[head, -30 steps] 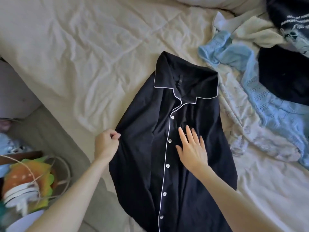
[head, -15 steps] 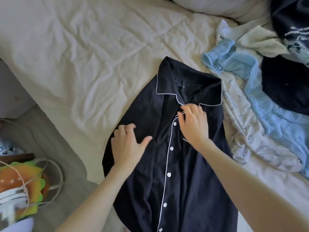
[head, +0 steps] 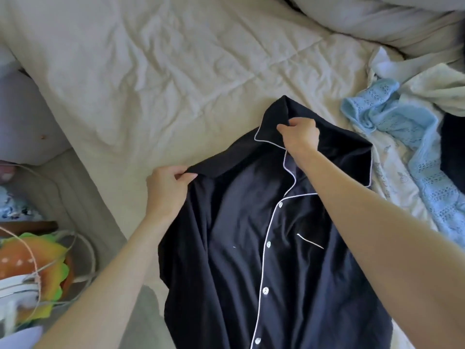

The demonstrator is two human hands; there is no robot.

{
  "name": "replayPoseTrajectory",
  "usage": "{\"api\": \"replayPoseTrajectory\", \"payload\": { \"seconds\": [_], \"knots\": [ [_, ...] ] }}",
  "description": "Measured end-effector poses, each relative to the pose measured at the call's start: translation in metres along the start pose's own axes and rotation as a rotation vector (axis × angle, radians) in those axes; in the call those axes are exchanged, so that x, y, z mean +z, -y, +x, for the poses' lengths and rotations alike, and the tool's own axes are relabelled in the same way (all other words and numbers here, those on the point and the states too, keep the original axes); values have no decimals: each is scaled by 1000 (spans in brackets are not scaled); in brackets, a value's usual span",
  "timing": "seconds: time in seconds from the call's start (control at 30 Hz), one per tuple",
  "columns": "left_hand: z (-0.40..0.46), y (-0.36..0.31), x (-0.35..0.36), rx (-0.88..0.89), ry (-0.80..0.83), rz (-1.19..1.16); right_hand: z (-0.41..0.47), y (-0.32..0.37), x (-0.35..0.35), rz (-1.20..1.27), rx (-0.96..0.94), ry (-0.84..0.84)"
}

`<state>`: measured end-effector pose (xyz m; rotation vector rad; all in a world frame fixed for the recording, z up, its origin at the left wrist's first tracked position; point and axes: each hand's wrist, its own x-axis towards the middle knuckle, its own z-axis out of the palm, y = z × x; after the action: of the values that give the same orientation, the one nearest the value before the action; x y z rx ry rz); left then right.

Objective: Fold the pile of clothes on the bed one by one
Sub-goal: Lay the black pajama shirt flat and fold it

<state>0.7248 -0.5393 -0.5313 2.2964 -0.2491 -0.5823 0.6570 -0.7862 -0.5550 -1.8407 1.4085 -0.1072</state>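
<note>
Shirt (head: pixel 234 248) on bed (head: pixel 151 71), pile (head: pixel 407 137) right.

Navy pyjama shirt (head: pixel 231 248), white piping

White buttons (head: pixel 265 290); beyond the fingers (head: pixel 285 127), cream sheet (head: pixel 176 71) and pale-blue eyelet knit (head: pixel 427 177).

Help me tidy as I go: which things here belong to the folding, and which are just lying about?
Folding:
black shirt, gripped by left hand and right hand
blue knit
cream garment
printed garment
bed

Lying about:
pillow
orange toy
cord
</note>
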Motion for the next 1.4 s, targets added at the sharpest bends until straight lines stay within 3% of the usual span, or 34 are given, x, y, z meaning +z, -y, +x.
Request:
{"api": "replayPoseTrajectory", "payload": {
  "seconds": [0.3,0.4,0.5,0.63,0.73,0.9,1.0,1.1,1.17,1.3,1.4],
  "knots": [
    [95,-44,-41,170,-228,73,43,76,-19,409,-3,-24],
    [120,-52,-39,165,-278,88,63,85,-15,562,2,36],
    [130,-41,-26,68,-177,221,65,76,1,340,-22,145],
    [127,-24,-8,239,-119,613,64,56,19,108,-42,160],
    [131,-19,-1,311,-115,728,71,55,26,59,-36,127],
    [147,-24,-9,420,-224,542,79,67,33,83,-72,91],
    [164,-28,-28,503,-305,493,89,80,35,326,-21,19],
    [185,-31,-43,544,-341,492,100,90,35,522,14,50],
    [192,-28,-43,535,-337,554,104,88,38,432,-32,96],
    [185,-21,-28,390,-321,757,91,71,43,-98,-293,66],
    [156,-32,-7,516,-332,680,69,54,34,-185,-417,-57]
  ]
}}
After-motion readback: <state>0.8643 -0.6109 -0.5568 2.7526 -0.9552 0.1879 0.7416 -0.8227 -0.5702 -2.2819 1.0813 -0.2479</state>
